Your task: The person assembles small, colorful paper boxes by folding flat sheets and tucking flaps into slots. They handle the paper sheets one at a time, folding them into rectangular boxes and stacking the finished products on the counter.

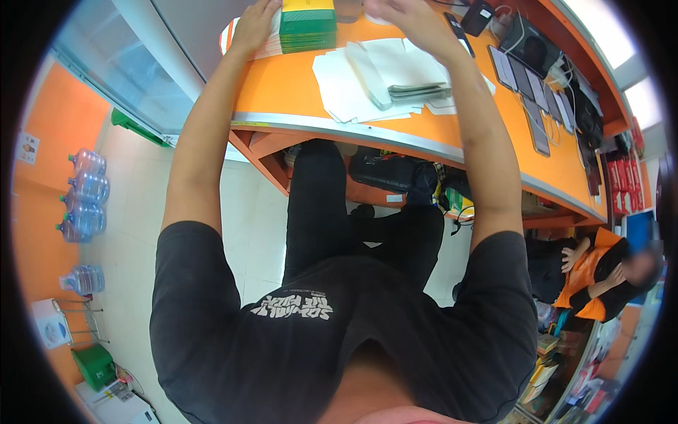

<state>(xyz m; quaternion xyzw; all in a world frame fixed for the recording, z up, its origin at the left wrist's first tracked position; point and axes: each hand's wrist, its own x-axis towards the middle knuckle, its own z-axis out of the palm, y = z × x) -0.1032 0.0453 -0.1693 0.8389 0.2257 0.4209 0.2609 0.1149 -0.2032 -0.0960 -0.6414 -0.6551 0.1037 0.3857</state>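
My left hand (256, 27) lies along the left side of a stack of green and yellow flat packets (307, 30), its fingers stretched forward against the stack. Under and beside that hand shows something white with orange stripes (229, 35). My right hand (400, 13) is at the top edge, smeared by motion, and its fingers are partly out of sight. A whitish item (374, 15) lies close to its fingertips; whether they touch it I cannot tell. Between my forearms, a bundle of folded white sheets (413, 71) rests on loose white papers (337, 88).
The orange desk (282, 92) has a metal front edge. Several phones (526, 78) with cables lie at its right. Bags (381, 169) sit on the shelf beneath. A seated person in orange (590, 275) is at far right. Large water bottles (88, 194) stand along the left wall.
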